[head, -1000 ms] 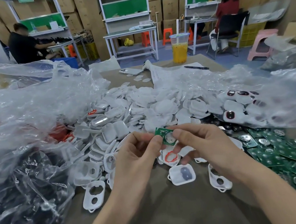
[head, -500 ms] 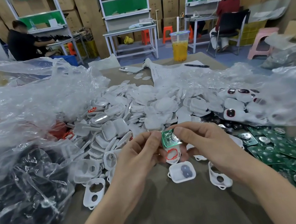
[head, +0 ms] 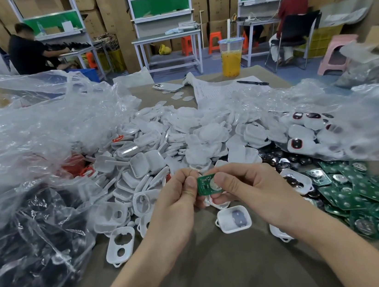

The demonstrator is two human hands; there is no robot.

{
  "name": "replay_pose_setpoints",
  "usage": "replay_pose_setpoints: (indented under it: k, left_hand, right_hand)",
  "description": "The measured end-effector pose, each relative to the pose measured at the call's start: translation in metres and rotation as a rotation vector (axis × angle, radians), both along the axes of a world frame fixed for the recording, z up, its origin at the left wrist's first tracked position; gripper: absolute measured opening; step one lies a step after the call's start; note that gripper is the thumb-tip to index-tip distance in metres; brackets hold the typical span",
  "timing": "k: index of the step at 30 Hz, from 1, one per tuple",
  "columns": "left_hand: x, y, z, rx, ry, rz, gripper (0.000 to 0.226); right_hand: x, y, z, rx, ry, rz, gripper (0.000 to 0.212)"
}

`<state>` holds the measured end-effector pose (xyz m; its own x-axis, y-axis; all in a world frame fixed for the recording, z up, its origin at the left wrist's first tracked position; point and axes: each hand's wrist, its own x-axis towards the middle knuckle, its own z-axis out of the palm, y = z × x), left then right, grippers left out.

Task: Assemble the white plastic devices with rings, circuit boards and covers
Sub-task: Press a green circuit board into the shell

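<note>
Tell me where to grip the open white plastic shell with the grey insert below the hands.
Pinch the white plastic shell across its near and far walls, coming down from above. It lies flat, open side up on the brown table, apart from other parts, so its rim is free. Skip the loop tab at its left end.

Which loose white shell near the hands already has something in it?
The white shell below the right hand: a grey piece sits inside; the holed shell further left is empty.

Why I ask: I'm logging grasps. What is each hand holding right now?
Left hand: pinching the board by its left edge.
Right hand: pinching the same board by its right edge.
</note>
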<state>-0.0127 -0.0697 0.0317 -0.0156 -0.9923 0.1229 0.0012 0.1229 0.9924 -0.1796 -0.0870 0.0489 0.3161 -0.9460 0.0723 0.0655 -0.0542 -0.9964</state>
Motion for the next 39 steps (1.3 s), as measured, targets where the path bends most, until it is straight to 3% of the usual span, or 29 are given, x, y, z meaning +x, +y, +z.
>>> replay_pose_setpoints:
  k: [12,19,28,39]
  left_hand:
    - [-0.0062,-0.0006,0.0001,-0.017,0.17,-0.008,0.034]
    - [-0.0017,-0.006,-0.0046,0.047,0.286,0.0,0.033]
    - [-0.0027,-0.0039,-0.0038,0.021,0.211,-0.002,0.034]
    - [-0.0029,-0.0021,-0.0086,0.026,0.242,-0.032,0.023]
  right_hand:
    - [0.0007,-0.0034,-0.0015,-0.014,-0.072,-0.104,0.028]
    - [0.0015,-0.0021,-0.0002,-0.007,-0.096,-0.028,0.022]
    - [0.0003,-0.0026,-0.0016,0.014,-0.039,-0.05,0.015]
    - [0.0017,-0.0034,-0.0031,-0.008,-0.009,-0.066,0.03]
